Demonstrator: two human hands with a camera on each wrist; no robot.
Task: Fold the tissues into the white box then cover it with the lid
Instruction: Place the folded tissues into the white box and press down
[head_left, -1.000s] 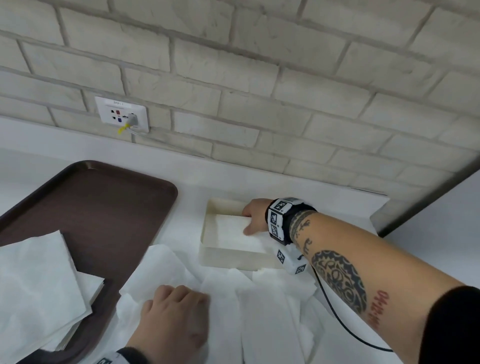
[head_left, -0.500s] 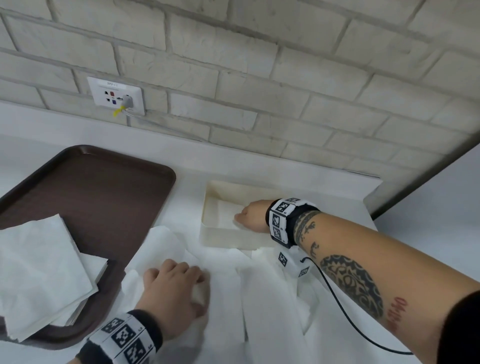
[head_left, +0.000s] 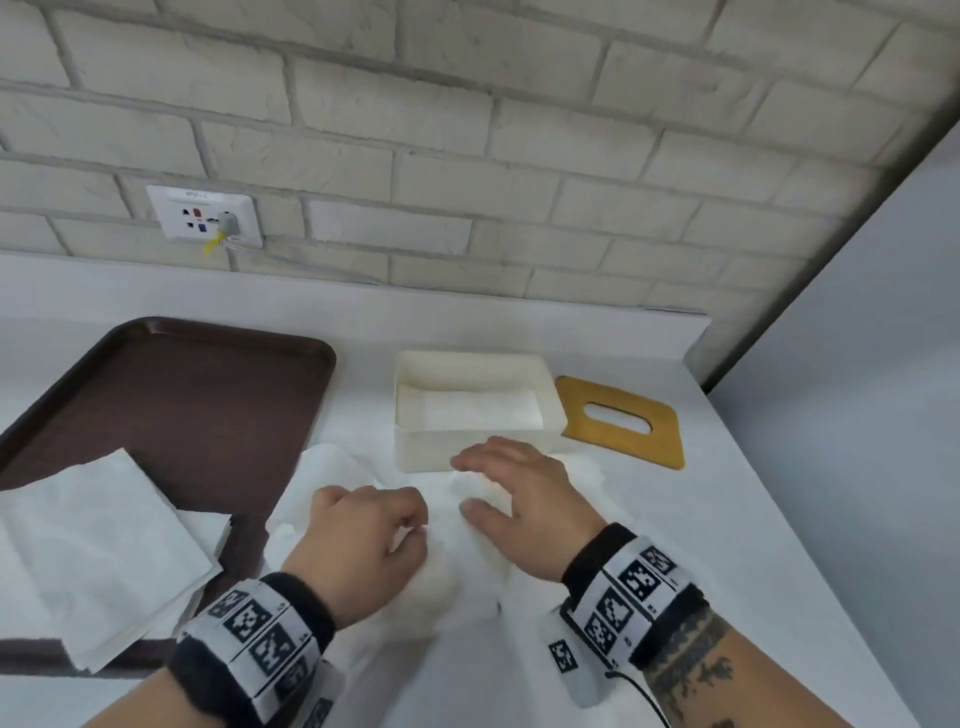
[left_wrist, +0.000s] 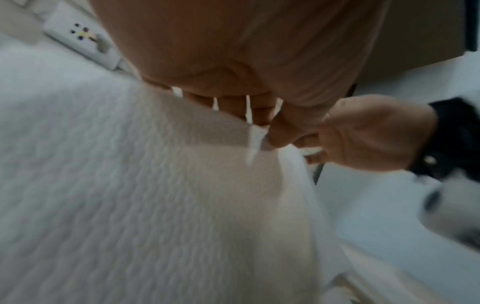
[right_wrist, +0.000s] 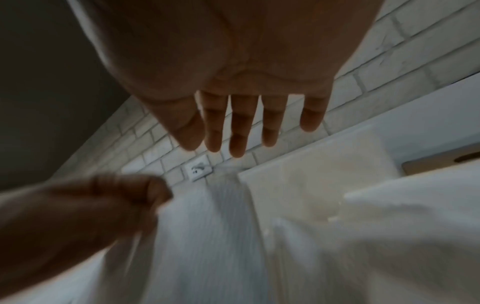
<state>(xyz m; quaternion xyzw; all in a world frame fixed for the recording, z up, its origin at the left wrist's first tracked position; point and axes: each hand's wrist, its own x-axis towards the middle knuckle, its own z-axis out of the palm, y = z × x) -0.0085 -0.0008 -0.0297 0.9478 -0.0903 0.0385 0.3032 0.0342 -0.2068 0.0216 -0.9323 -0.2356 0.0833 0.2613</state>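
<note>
The white box (head_left: 415, 441) stands open at the back of the counter with a folded tissue (head_left: 483, 410) lying flat inside. Its tan lid (head_left: 621, 447), with an oval slot, lies flat just right of the box. Loose white tissues (head_left: 441, 587) are spread in front of the box. My left hand (head_left: 410, 525) is curled and pinches the edge of one tissue (left_wrist: 155, 185). My right hand (head_left: 467, 486) hovers over the tissues in front of the box, fingers (right_wrist: 239, 127) straight and spread, holding nothing. I cannot tell whether it touches them.
A brown tray (head_left: 182, 395) lies to the left with a stack of unfolded tissues (head_left: 88, 545) on its near corner. A brick wall with a socket (head_left: 202, 218) backs the counter. The counter's right edge (head_left: 779, 519) runs close to the lid.
My right hand has come out of the box and back over the loose tissues. My left hand, flat on the tissues before, is now curled and pinching one. The lid has come into view.
</note>
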